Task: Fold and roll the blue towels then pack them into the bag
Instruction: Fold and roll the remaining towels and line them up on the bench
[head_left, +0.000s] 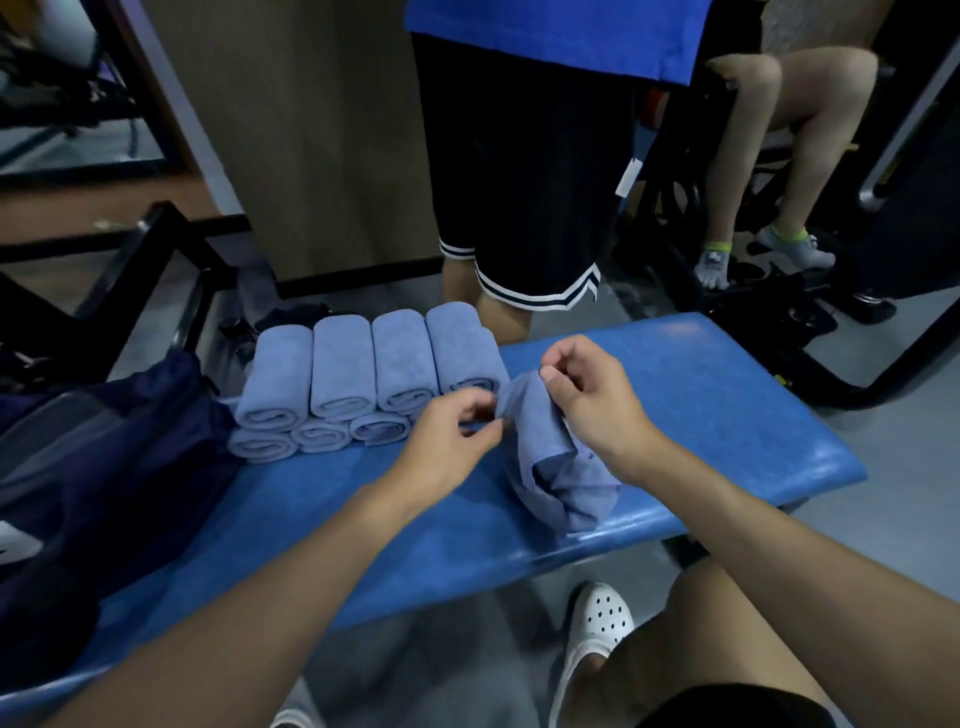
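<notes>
My right hand pinches the top corner of the loose towel between thumb and curled fingers, lifting that end. My left hand is curled at the same towel's left edge and seems to pinch it, though the fingertips are blurred. The towel is pale blue, soft and matte, bunched into a rumpled upright heap with deep folds, its lower end resting on the blue padded bench.

Just right of the stack of rolled towels, that loose towel nearly touches the stack's rightmost roll. The stack has 4 rolls on top and at least 3 beneath, spiral ends facing me, all the same pale blue. Left of the stack, a dark navy bag slumps on the bench. Behind the stack stands a person in black shorts with white-striped hems. Well in front of the stack, below the bench edge, I see a white perforated clog.
</notes>
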